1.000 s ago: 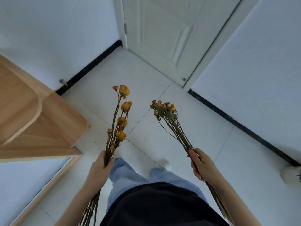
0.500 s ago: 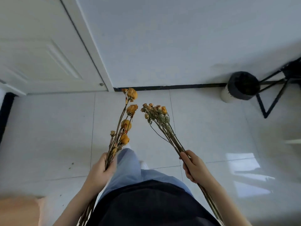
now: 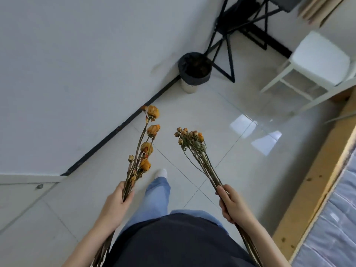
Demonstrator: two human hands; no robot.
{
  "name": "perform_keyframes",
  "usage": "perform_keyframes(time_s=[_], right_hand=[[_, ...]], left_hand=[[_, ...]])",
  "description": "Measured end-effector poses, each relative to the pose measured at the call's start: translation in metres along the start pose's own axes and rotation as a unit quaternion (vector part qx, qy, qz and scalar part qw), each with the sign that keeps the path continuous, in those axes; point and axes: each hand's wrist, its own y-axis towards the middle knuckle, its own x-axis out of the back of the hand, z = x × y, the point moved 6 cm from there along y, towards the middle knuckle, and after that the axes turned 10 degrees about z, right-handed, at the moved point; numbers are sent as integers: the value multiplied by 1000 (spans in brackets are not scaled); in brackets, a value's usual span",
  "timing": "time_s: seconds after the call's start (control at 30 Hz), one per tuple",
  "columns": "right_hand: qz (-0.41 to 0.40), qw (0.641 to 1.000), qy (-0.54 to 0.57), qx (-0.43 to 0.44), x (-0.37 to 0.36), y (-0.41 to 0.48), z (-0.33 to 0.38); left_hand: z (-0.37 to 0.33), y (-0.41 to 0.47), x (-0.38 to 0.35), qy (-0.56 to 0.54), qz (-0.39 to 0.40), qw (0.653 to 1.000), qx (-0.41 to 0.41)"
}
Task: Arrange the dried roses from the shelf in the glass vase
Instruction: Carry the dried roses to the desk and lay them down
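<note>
My left hand (image 3: 117, 204) grips a bunch of dried roses with large orange heads (image 3: 148, 139); their stems run down past my wrist. My right hand (image 3: 232, 206) grips a second bunch with several small, pale orange buds (image 3: 189, 136), its long stems trailing behind my forearm. Both bunches point forward and up over the white tiled floor. No glass vase or shelf is in view.
A bin lined with a black bag (image 3: 194, 71) stands against the white wall ahead. Black metal legs (image 3: 227, 41) rise behind it. A white stool (image 3: 316, 60) is at the upper right. A wooden bed frame (image 3: 316, 187) with a mattress runs along the right.
The view has swung right: the wooden shelf and then the white door have left the frame, and the bin, stool and bed frame have come in. Both hands keep their bunches.
</note>
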Motion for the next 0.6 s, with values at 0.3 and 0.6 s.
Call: perform_keyframes(time_s=[0.3, 0.6], right_hand=[[-112, 981, 156, -32, 63, 24, 13], [-175, 957, 227, -37, 183, 74, 18]], left_hand=[[-116, 129, 26, 105, 103, 987, -58], [-241, 236, -45, 163, 185, 966, -75]])
